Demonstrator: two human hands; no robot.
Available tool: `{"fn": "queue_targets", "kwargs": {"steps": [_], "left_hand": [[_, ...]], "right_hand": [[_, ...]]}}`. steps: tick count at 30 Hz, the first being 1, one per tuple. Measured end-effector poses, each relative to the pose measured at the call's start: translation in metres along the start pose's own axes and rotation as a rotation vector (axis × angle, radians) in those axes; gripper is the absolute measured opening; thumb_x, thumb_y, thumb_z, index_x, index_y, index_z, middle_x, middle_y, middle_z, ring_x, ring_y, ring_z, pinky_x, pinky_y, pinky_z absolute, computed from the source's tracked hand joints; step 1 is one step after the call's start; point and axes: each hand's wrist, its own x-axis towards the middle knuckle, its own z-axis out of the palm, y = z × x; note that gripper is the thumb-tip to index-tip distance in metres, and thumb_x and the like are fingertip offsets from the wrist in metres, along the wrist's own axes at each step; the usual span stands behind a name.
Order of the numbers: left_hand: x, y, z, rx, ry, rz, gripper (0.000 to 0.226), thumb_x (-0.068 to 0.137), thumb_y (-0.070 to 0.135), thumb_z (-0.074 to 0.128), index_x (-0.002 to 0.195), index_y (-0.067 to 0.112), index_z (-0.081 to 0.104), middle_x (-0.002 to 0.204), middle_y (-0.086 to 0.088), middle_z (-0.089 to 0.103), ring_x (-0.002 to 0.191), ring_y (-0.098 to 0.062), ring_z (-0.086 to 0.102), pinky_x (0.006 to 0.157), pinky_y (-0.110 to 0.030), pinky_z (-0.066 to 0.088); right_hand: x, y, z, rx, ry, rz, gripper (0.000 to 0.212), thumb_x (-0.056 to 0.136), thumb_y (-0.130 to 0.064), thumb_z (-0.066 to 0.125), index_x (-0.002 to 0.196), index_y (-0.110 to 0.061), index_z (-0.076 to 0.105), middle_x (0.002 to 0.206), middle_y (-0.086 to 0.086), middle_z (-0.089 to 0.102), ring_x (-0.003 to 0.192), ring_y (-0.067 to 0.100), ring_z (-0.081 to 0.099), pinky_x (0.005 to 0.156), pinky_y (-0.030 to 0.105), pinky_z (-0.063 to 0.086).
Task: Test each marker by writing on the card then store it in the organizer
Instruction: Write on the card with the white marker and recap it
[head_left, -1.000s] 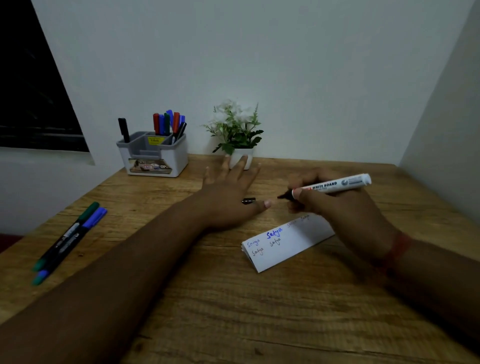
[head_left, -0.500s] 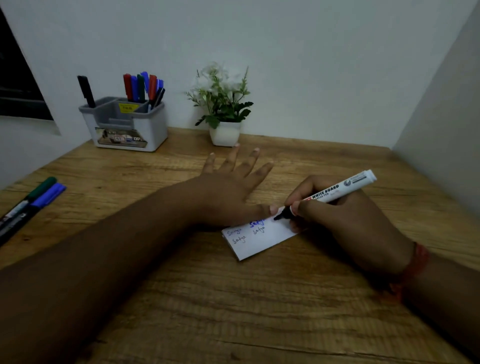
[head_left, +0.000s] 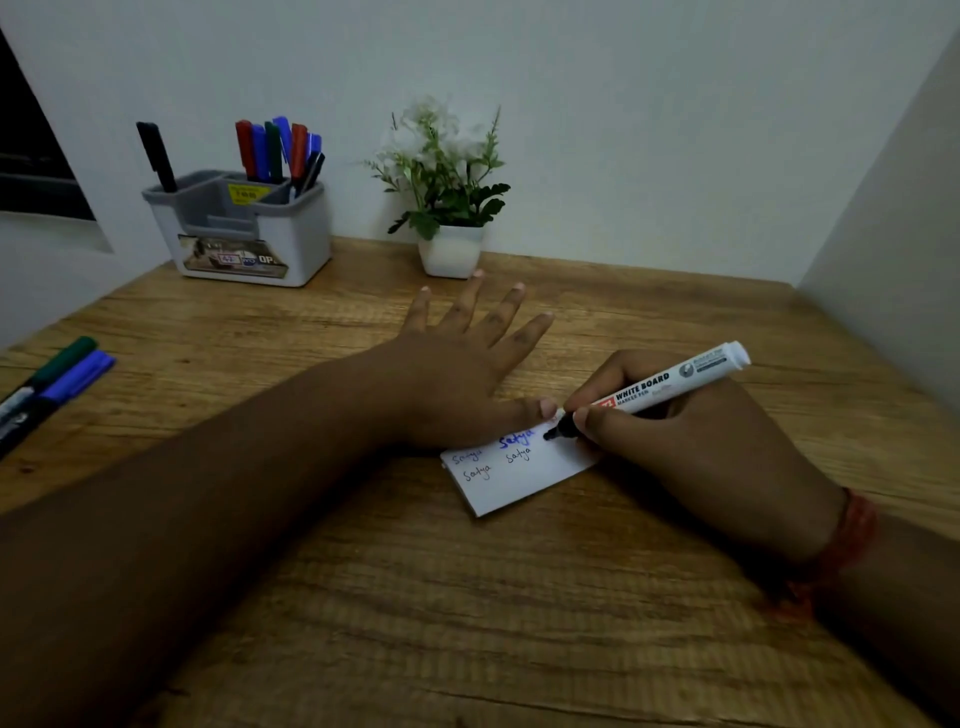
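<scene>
card (head_left: 519, 470): white, flat on the wooden desk (head_left: 467, 597), centre-right of view; handwritten words on its left half, one in blue, the rest dark.
marker in use (head_left: 654, 391): white whiteboard marker, uncapped, black tip touching the card's upper edge area, barrel tilted up toward 2 o'clock.
right hand (head_left: 691, 436): fingers curled round the marker near the tip, pinching it in a writing grip; heel of hand covers the card's right end; red thread on the wrist.
left hand (head_left: 457, 374): flat, fingers spread and straight, palm down at 11 o'clock of the card, thumb lying along the card's top edge, holding nothing.
organizer (head_left: 244, 234): white and grey, at 10 o'clock, far edge of desk by the wall; coloured markers (head_left: 275, 150) upright in the back right compartment, one black marker (head_left: 156, 156) in the left one.
loose markers (head_left: 52, 384): green-capped and blue-capped, side by side at 9 o'clock, left desk edge.
plant (head_left: 447, 176): small white pot, 12 o'clock, against the wall.
</scene>
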Motion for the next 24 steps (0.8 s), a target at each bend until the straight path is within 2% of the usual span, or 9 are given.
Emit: {"fn": "queue_targets", "kwargs": {"steps": [4,7,10,14,19,24], "left_hand": [[-0.0004,0.0012,-0.0007,0.003,-0.006,-0.010,0.088,0.080,0.084,0.010,0.149,0.041,-0.027,0.156,0.005,-0.038,0.141,-0.026,-0.040,0.114,-0.066,-0.013],[-0.0002,0.0015,-0.0003,0.002,-0.001,-0.012,0.088,0.080,0.084,0.009,0.149,0.042,-0.026,0.156,0.005,-0.038,0.141,-0.025,-0.040,0.113,-0.065,-0.014],[-0.0001,0.0007,0.0000,0.003,0.001,-0.013,0.088,0.082,0.084,0.010,0.149,0.042,-0.026,0.156,0.005,-0.038,0.141,-0.025,-0.040,0.113,-0.066,-0.014],[-0.0013,0.0014,-0.0002,0.006,0.004,-0.013,0.089,0.080,0.084,0.010,0.150,0.041,-0.025,0.156,0.005,-0.038,0.141,-0.025,-0.040,0.114,-0.065,-0.014],[0.0000,0.0006,0.0007,-0.002,0.010,-0.014,0.092,0.074,0.087,0.005,0.149,0.042,-0.025,0.157,0.005,-0.036,0.141,-0.025,-0.039,0.113,-0.066,-0.014],[0.0010,-0.0009,0.0021,0.003,0.024,-0.006,0.091,0.076,0.087,0.007,0.148,0.042,-0.026,0.157,0.005,-0.036,0.142,-0.026,-0.039,0.114,-0.066,-0.013]], "right_hand": [[-0.0023,-0.0013,-0.0004,0.015,-0.013,-0.008,0.011,0.088,-0.022,0.070,0.078,-0.023,0.075,0.083,-0.011,0.078,0.075,0.002,0.071,0.060,0.014,0.053],[-0.0033,-0.0013,-0.0012,0.000,-0.007,0.001,0.010,0.086,-0.020,0.069,0.077,-0.022,0.074,0.084,-0.009,0.078,0.077,0.008,0.072,0.066,0.028,0.057],[-0.0030,-0.0020,-0.0016,0.008,-0.008,0.014,0.010,0.088,-0.020,0.070,0.079,-0.023,0.075,0.084,-0.009,0.079,0.079,0.009,0.074,0.070,0.030,0.059],[-0.0016,-0.0009,-0.0017,-0.027,0.038,0.027,0.008,0.087,-0.023,0.071,0.080,-0.023,0.074,0.084,-0.007,0.079,0.081,0.013,0.074,0.079,0.046,0.061],[-0.0016,-0.0019,-0.0006,-0.037,0.019,0.039,0.007,0.087,-0.024,0.071,0.080,-0.022,0.074,0.084,-0.009,0.079,0.079,0.011,0.074,0.079,0.047,0.061],[-0.0009,-0.0022,-0.0007,-0.059,0.031,0.039,0.006,0.085,-0.026,0.070,0.080,-0.024,0.073,0.085,-0.007,0.078,0.080,0.014,0.074,0.079,0.050,0.060]]}}
